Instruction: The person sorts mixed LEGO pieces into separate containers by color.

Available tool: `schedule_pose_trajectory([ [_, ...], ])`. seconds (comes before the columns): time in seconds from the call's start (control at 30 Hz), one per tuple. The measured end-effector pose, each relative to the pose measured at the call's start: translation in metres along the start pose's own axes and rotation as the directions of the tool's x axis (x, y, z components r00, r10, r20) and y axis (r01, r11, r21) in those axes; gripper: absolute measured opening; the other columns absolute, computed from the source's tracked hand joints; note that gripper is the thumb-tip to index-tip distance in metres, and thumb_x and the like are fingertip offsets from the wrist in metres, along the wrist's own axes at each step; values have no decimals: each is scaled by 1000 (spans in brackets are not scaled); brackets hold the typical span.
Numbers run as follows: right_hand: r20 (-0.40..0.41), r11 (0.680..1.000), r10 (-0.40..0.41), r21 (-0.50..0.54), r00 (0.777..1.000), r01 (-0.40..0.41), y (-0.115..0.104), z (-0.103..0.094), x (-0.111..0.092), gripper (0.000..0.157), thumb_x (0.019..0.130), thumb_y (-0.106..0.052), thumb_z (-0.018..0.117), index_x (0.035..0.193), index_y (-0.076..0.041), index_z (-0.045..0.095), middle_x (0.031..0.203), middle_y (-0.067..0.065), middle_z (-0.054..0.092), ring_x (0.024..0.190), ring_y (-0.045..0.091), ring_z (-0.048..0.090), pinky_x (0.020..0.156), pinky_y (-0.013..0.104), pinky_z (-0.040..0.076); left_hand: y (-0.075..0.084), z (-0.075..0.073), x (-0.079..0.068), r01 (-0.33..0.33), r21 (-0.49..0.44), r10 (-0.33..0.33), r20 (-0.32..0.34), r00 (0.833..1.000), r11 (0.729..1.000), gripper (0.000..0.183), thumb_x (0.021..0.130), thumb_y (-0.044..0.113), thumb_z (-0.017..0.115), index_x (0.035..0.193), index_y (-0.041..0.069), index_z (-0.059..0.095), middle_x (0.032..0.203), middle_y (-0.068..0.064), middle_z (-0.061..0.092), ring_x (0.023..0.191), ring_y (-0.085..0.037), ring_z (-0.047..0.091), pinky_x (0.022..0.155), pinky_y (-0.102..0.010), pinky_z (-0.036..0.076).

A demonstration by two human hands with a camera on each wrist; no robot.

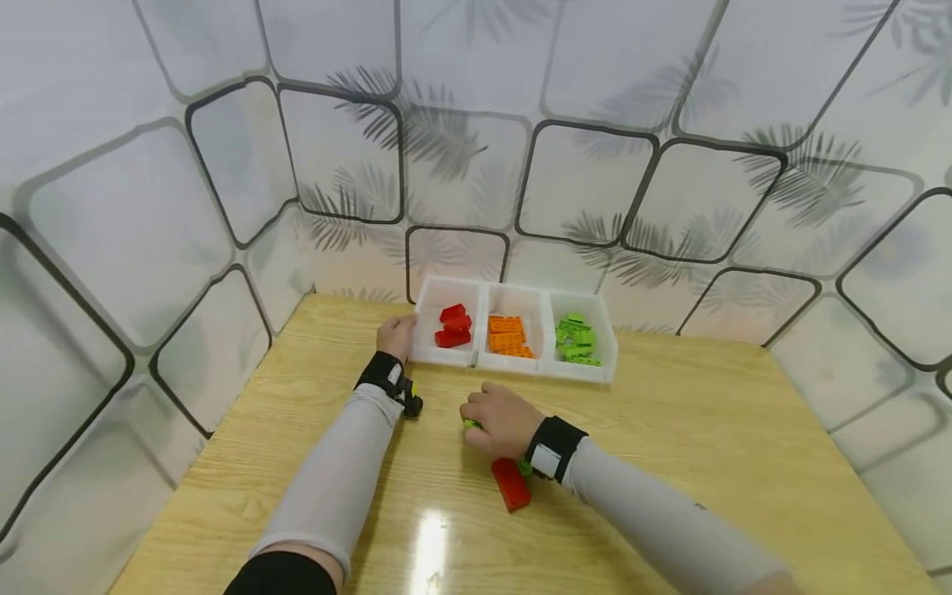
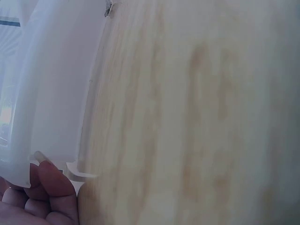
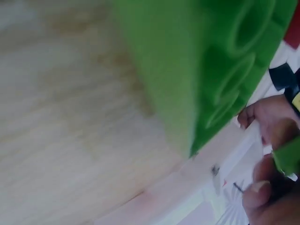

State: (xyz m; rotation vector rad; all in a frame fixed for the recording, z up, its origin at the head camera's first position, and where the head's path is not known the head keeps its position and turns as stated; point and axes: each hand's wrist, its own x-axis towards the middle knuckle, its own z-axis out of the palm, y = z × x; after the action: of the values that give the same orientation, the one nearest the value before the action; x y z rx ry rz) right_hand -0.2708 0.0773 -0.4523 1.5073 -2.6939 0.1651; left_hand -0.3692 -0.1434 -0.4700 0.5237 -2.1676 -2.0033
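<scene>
My left hand (image 1: 397,336) grips the left end of a white three-compartment tray (image 1: 513,368); in the left wrist view the thumb and curled fingers (image 2: 57,180) hold its corner. Over the table in front of the tray, my right hand (image 1: 507,419) pinches a small green toy brick (image 3: 288,157), mostly covered by the fingers in the head view. Beneath the right wrist lies another green brick (image 1: 524,467), partly hidden; it looms close in the right wrist view, hollow underside showing. Beside it is a long red brick (image 1: 511,485).
Red bricks (image 1: 454,326) lie in the tray's left compartment, orange bricks (image 1: 506,335) in the middle and green bricks (image 1: 576,339) in the right. The wooden table (image 1: 692,405) meets a patterned curtain (image 1: 461,182) behind the tray and along the sides.
</scene>
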Motion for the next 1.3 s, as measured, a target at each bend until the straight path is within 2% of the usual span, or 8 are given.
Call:
schedule_pose_trajectory([
  [0.2, -140, 997, 67, 49, 988, -61, 22, -13, -9, 28, 80, -24, 49, 58, -20, 33, 59, -8, 21, 54, 10, 23, 55, 24, 18, 7, -1, 3, -6, 16, 6, -4, 1000, 1000, 37, 97, 32, 53, 108, -3, 61, 112, -16, 58, 98, -27, 51, 86, -36, 40],
  [0.4, -298, 995, 87, -16, 951, -96, 54, -26, -26, 27, 81, -21, 53, 58, -22, 39, 53, -12, 20, 46, 2, 15, 46, 21, 13, 14, -3, 4, -27, 11, 27, -11, 1000, 1000, 37, 97, 31, 54, 107, -3, 61, 111, -17, 58, 97, -28, 51, 84, -36, 41],
  [0.53, -407, 986, 122, -54, 905, -157, 83, -31, -39, 30, 85, -20, 48, 58, -21, 36, 52, -11, 18, 46, 4, 12, 46, 23, 12, 13, -2, 4, -31, 15, 31, -15, 999, 999, 36, 97, 31, 54, 104, -3, 61, 107, -15, 58, 95, -26, 51, 82, -34, 40],
  [0.67, -523, 954, 195, -94, 830, -283, 115, -33, -49, 32, 88, -17, 39, 57, -19, 32, 52, -8, 18, 45, 9, 13, 46, 26, 13, 9, -1, 5, -38, 25, 39, -23, 999, 999, 36, 97, 31, 54, 104, -3, 61, 103, -14, 57, 93, -26, 51, 81, -33, 40],
  [0.8, -538, 906, 312, -79, 783, -415, 143, -25, -57, 30, 89, -16, 36, 58, -16, 38, 53, -2, 30, 45, 16, 28, 44, 30, 21, 5, -1, 3, -33, 18, 33, -15, 999, 999, 39, 97, 32, 53, 108, -5, 61, 109, -16, 58, 98, -28, 52, 85, -35, 40],
  [0.93, -440, 866, 427, -54, 790, -498, 158, -16, -62, 23, 89, -18, 37, 79, -9, 56, 73, 8, 50, 66, 28, 47, 57, 40, 35, 1, 0, 0, -19, 36, 19, -1, 1000, 999, 41, 97, 33, 52, 113, -4, 61, 118, -20, 59, 103, -30, 53, 89, -39, 41],
  [1.07, -359, 830, 481, -107, 800, -547, 163, -12, -60, 30, 91, -21, 37, 105, -7, 59, 98, 13, 54, 88, 34, 48, 72, 49, 38, 0, 1, -2, -31, 50, 32, -6, 999, 998, 41, 98, 33, 52, 113, -4, 61, 117, -22, 58, 101, -32, 53, 87, -39, 41],
  [1.3, -313, 820, 462, -206, 830, -534, 163, -10, -53, 28, 95, -17, 45, 113, -4, 61, 101, 17, 53, 89, 36, 46, 73, 50, 42, 0, 0, -3, -23, 53, 23, -6, 1000, 998, 41, 98, 34, 51, 113, -3, 61, 113, -19, 57, 97, -29, 51, 83, -36, 40],
])
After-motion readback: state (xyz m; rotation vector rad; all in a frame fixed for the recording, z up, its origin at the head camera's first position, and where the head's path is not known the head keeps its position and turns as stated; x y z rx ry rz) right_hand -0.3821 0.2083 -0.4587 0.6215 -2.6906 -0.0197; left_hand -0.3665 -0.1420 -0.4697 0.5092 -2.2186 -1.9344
